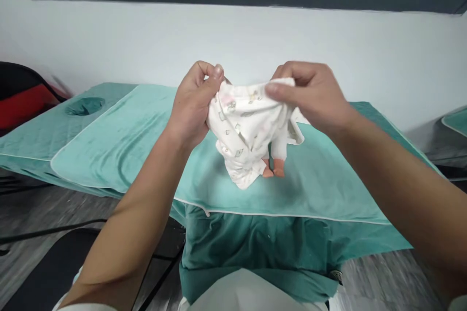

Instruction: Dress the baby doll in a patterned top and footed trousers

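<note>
The left hand (193, 99) pinches the upper left corner of a white printed cotton-looking garment (244, 119) between thumb and fingers; the right hand (312, 90) grips its upper right edge, thumb in front. The garment is stretched along its top, creased below, and hangs to a point over the massage table (142, 126), short of the front edge's pale piping (292, 215). Behind it show white legs with orange-brown feet (278, 167). Smooth velvety teal cover stretches left toward the round face hole (85, 106); the back edge runs near the white wall (146, 39).
</note>
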`<state>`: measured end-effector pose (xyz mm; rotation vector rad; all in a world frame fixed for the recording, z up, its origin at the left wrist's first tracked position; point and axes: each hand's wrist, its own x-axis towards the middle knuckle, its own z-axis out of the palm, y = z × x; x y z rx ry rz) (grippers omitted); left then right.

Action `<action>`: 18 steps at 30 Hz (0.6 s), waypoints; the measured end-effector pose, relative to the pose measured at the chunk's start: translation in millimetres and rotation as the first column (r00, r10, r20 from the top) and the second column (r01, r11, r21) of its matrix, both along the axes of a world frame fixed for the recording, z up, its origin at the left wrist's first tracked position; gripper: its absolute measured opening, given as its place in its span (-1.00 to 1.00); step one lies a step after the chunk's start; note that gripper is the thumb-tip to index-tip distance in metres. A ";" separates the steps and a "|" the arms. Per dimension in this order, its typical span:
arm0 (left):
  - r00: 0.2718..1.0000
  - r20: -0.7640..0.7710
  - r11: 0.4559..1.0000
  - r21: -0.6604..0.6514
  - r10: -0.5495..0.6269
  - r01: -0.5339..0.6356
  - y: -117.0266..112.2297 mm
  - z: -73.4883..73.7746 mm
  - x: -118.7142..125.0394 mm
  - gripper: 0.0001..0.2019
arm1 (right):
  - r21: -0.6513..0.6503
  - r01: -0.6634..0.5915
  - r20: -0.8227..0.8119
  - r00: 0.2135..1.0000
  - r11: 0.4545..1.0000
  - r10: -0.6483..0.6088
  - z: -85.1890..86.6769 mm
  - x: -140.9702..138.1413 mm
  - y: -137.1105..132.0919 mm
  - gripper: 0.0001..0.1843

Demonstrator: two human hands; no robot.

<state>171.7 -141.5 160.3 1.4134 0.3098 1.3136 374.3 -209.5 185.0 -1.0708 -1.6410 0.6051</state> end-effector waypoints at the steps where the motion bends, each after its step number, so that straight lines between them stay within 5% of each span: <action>1: 1.000 -0.023 1.000 -0.020 0.008 -0.009 1.8 -2.2 -2.0 -0.73 | 0.014 0.019 -0.054 0.998 1.000 -0.018 1.5 1.2 0.5 -0.54; 9: 0.896 -0.442 0.999 0.001 -0.046 0.052 -7.6 -16.0 9.4 -0.63 | 0.050 0.094 -0.209 0.975 0.994 -0.081 -5.0 -5.0 10.7 -0.49; 12: 0.957 -0.290 0.999 -0.040 -0.027 0.016 -5.2 -22.2 19.8 -0.65 | 0.000 0.097 -0.167 0.981 0.995 -0.096 -9.4 -0.1 6.1 -0.50; 14: 0.991 -0.137 0.996 -0.084 0.000 -0.012 -1.6 -26.4 26.5 -0.66 | -0.154 0.022 -0.054 0.998 0.988 -0.031 -14.5 5.2 0.1 -0.53; 18: 0.998 -0.037 0.970 -0.240 -0.048 0.038 -1.5 -34.2 38.7 -0.63 | -0.529 -0.137 0.014 0.985 0.837 0.169 -32.9 11.0 -7.0 -0.52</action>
